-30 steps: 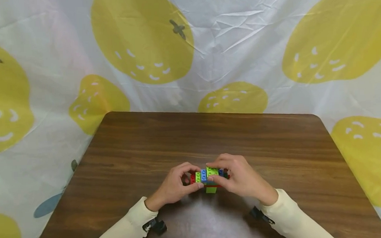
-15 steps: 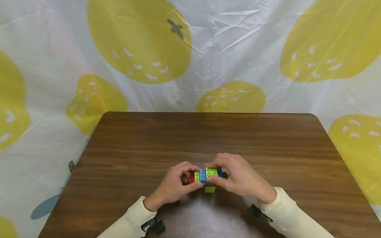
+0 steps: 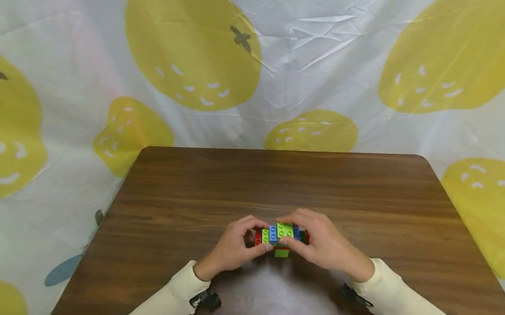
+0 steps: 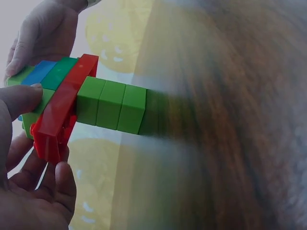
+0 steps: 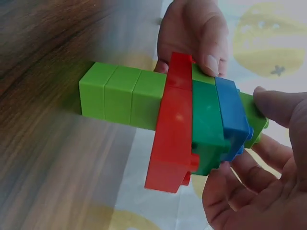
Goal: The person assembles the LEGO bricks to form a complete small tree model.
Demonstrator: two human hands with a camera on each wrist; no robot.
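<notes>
A stack of toy building blocks (image 3: 273, 235) stands between both hands. Its narrow column of light green blocks (image 5: 120, 96) carries a wide red layer (image 5: 172, 139), with a dark green block (image 5: 207, 127) and a blue block (image 5: 233, 112) above. My left hand (image 3: 233, 246) grips the left part, its thumb against a light green block (image 4: 41, 108) over the red layer. With thumb and fingers, my right hand (image 3: 323, 242) pinches the topmost light green block (image 3: 285, 229). Studs show on top between its fingertips. The right palm hides part of the stack's right end.
The stack is over a brown wood-grain table (image 3: 219, 183) with rounded far corners. Behind the table hangs a white cloth (image 3: 300, 79) printed with yellow fruit. Dark wrist cameras (image 3: 206, 300) sit below both hands.
The head view has shifted slightly. My right hand and wrist are a little farther right and nearer the body. Both hands keep their hold on the blocks.
</notes>
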